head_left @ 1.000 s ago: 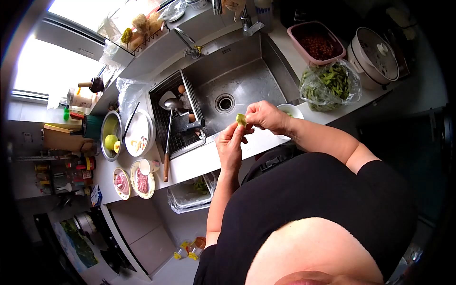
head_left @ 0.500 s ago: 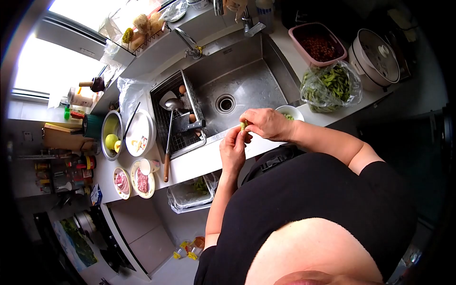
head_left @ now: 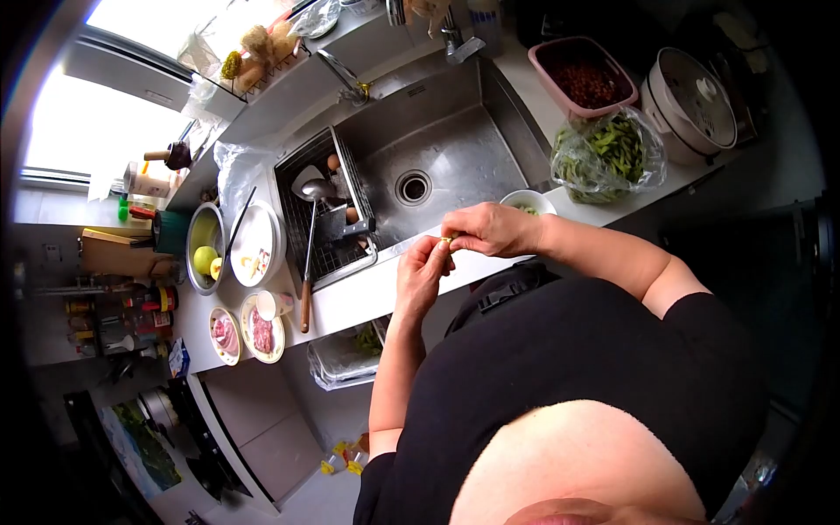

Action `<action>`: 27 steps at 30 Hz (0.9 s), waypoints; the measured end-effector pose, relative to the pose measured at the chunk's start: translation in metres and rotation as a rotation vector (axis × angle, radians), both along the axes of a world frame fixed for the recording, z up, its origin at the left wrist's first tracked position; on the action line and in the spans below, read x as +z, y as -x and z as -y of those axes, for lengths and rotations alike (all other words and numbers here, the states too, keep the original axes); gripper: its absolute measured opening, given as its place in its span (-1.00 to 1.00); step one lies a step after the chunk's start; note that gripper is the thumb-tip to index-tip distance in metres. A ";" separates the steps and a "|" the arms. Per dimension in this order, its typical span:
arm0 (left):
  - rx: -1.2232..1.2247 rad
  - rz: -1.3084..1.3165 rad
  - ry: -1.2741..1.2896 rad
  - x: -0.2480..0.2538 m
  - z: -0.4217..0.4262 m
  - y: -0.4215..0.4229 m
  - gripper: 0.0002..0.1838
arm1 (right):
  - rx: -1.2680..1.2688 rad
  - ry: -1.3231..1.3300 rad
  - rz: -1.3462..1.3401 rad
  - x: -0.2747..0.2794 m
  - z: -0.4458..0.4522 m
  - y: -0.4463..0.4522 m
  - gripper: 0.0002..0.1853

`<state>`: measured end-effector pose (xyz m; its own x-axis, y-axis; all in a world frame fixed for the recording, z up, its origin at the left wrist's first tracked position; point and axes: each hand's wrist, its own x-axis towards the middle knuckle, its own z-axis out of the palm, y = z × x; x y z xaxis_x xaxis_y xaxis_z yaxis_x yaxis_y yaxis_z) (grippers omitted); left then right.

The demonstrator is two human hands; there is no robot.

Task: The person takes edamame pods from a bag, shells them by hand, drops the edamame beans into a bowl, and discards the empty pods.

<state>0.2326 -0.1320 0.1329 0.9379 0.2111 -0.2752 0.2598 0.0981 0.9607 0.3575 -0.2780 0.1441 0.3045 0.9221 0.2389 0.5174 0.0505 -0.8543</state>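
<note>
My left hand (head_left: 420,273) and my right hand (head_left: 499,229) meet at the fingertips over the counter's front edge. Both are closed in a pinch on a small green bean pod (head_left: 448,239), mostly hidden by the fingers. Just behind my right hand is a white bowl (head_left: 544,203) with some green beans in it, partly covered by that hand. To the right, a clear plastic bag (head_left: 652,144) holds many green bean pods (head_left: 604,157).
The steel sink (head_left: 455,131) lies beyond my hands, with a black drain rack (head_left: 293,227) holding a ladle (head_left: 317,190). Meat plates (head_left: 274,343) sit left. A pink basin (head_left: 560,101) and a lidded white pot (head_left: 661,114) stand right. An open drawer (head_left: 332,372) juts below the counter.
My hands have tilted slightly and the fingertips are closer together. Less of the pod shows between them, and more of the bowl is in sight.
</note>
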 end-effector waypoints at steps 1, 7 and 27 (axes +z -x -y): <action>-0.044 -0.054 -0.093 0.001 -0.002 0.000 -0.78 | 0.007 0.000 0.010 -0.003 0.000 0.000 -0.82; 0.100 -0.047 0.192 0.005 0.003 -0.008 -0.78 | -0.127 -0.022 -0.255 -0.009 -0.002 0.004 -0.83; 0.657 -0.492 -0.904 -0.065 -0.126 0.238 -0.69 | -0.887 0.382 -0.117 -0.010 0.149 -0.058 -0.77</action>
<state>-0.0058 -0.0062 0.0681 0.4180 0.9050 -0.0790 0.7673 -0.3052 0.5641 0.4157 -0.4270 0.1344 0.9289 0.3552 -0.1043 0.1449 -0.6082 -0.7805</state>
